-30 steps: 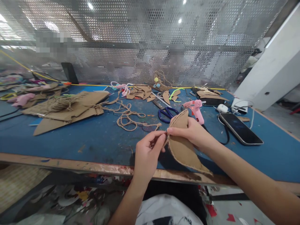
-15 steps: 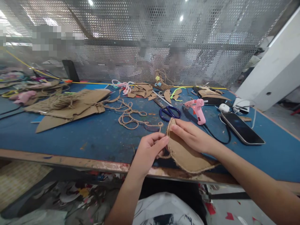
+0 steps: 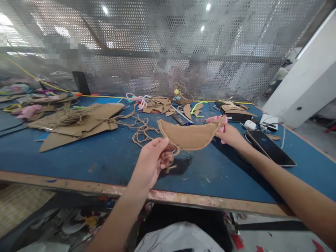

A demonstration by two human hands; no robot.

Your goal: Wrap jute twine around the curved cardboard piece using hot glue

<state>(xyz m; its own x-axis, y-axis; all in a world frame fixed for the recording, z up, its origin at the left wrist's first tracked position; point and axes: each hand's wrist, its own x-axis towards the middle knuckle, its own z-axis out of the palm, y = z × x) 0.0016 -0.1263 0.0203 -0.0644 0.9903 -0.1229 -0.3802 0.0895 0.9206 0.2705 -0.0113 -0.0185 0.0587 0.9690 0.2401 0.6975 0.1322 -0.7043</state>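
My left hand [image 3: 154,157] pinches a boat-shaped piece of cardboard [image 3: 187,136] by its lower left edge. Twine [image 3: 202,148] runs along the curved rim, and a loose end dangles below my fingers. The cardboard is held above the table, its flat face towards me. Behind its right tip, my right hand [image 3: 232,134] is closed around the handle of a pink glue gun [image 3: 223,120]. Part of the gun is hidden by the cardboard and my fingers. Scissors lie mostly hidden behind the cardboard's upper edge.
Loose twine [image 3: 141,131] trails left to cardboard sheets [image 3: 102,112] bearing a twine bundle [image 3: 70,118]. Cardboard scraps [image 3: 157,105] and pipe cleaners [image 3: 141,99] lie near the perforated screen [image 3: 136,63]. A phone [image 3: 270,147] and white charger [image 3: 268,122] sit at right.
The cardboard has been raised and turned, its curved edge now facing down. My right hand has let go of it and moved right onto the glue gun. My left hand has shifted slightly left.
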